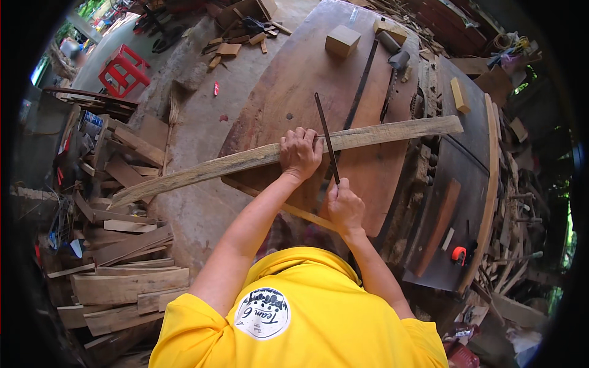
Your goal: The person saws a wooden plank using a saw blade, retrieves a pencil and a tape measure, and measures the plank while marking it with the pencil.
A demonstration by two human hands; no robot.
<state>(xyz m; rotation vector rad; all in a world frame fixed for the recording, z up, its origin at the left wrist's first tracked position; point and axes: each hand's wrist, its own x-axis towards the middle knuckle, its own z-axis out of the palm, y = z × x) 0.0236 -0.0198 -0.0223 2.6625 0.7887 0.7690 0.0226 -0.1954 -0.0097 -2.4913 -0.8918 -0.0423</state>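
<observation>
Left hand (299, 153): gripping the long plank (374, 134) from above.
Right hand (345, 205): gripping a slim dark tool (328, 138) by its near end.
Plank: stretching across the wooden desk (291, 80), jutting past its left edge.
Tool: crossing the plank just right of the left hand.

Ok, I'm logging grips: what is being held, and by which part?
The right hand grips a thin dark bar by its near end; the left hand holds the long plank near its middle.
</observation>
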